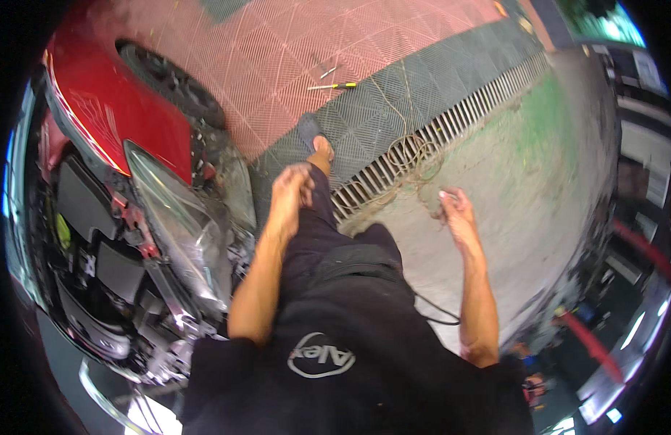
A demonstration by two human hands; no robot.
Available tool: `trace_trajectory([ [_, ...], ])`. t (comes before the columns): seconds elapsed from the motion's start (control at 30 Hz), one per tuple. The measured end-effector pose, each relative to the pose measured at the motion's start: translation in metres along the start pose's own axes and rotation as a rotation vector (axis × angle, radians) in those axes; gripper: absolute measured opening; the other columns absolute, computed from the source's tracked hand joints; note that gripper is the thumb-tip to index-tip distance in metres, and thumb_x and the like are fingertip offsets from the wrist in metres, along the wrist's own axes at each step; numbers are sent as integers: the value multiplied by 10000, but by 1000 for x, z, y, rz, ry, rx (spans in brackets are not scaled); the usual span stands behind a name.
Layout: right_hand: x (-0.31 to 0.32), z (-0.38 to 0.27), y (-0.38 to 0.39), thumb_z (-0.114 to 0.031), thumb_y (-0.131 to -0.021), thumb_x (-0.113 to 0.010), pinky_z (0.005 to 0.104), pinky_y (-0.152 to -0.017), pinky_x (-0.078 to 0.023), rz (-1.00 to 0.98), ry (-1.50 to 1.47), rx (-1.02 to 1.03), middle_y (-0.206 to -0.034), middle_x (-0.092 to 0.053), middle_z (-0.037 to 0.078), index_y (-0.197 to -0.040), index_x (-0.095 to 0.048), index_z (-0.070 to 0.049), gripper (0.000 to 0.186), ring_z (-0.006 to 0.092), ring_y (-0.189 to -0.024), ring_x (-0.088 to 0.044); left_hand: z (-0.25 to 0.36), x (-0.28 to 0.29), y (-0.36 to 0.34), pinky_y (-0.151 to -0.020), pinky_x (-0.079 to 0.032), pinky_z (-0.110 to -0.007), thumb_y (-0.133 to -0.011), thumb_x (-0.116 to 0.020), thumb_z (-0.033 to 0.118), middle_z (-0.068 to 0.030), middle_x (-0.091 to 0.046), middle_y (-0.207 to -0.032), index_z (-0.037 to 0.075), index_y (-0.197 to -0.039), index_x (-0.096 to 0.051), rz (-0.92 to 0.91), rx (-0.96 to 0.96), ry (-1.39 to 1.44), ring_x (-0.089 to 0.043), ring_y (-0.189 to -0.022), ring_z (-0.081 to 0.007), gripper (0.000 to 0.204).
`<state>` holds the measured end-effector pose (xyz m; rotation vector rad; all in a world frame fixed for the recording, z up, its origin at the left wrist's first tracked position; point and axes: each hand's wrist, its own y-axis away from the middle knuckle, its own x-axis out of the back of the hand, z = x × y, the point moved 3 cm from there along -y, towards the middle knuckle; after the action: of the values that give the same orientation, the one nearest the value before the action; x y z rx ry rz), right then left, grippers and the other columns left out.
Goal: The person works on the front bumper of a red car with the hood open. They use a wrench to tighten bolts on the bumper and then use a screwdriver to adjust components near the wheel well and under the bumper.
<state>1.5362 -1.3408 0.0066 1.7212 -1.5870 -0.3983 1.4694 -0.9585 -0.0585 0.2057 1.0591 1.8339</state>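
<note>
My left hand (292, 190) hangs in front of my thigh, fingers loosely bent and slightly blurred, with nothing visible in it. It is nearest to the dark trousers and apart from the car. Over the concrete floor on the right is my right hand (457, 212), its fingers half curled and apart, no object showing in it. To my left stands a red car (118, 109) with its front end stripped open. A clear headlight (177, 217) sits at its front corner. One foot in a dark clog (311, 132) is stepped forward on grey floor tiles.
A screwdriver with a yellow and black handle (344, 85) lies on the tiles, a small metal tool (328, 72) beside it. A loosely coiled thin cord or hose (422, 161) rests across the drain grating (466, 110). Red posts (593, 346) and equipment stand at the right.
</note>
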Motion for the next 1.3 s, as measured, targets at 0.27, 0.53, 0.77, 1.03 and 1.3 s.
trace_trajectory([
  [0.27,-94,-107,-256,-80,-956,-506,317,-739,-567,-250,315,-114,-933,-709,84,-1081,-697,34,255,157,-804,-678,-8,-17,-246,-554,-480,-255,-969,-590,204,-62,-651,-823,-3,-1167,-637,253,118,-364,-573,-621,-109,291],
  [0.53,-201,-25,-555,-182,-975,-584,300,-646,-513,-249,324,-40,-847,-647,49,-980,-680,-30,179,135,-710,-590,-32,-14,-469,-892,-542,-442,-934,-565,263,-208,-738,-1082,15,-1244,-654,316,-52,-622,-708,-1037,-340,406],
  [0.77,-290,44,-725,-367,-964,-674,410,-868,-526,-90,544,169,-1128,-693,181,-1270,-627,14,491,291,-1034,-656,-77,-36,-608,-1029,-471,-525,-946,-602,296,-237,-649,-1273,79,-1399,-563,186,-89,-1028,-595,-1217,-424,504],
  [1.03,-338,83,-816,-312,-972,-647,408,-868,-512,-115,680,330,-990,-697,209,-1113,-631,36,376,299,-950,-666,-132,-53,-704,-1087,-393,-559,-911,-591,134,-222,-532,-1366,129,-1442,-535,316,-253,-1186,-482,-1302,-425,534],
  [1.3,-337,91,-812,-179,-923,-595,402,-813,-518,-86,470,474,-923,-709,189,-991,-675,19,225,290,-881,-680,-138,-45,-734,-1059,-414,-512,-920,-575,110,-150,-584,-1260,153,-1240,-639,210,-203,-1481,-520,-1277,-327,330],
])
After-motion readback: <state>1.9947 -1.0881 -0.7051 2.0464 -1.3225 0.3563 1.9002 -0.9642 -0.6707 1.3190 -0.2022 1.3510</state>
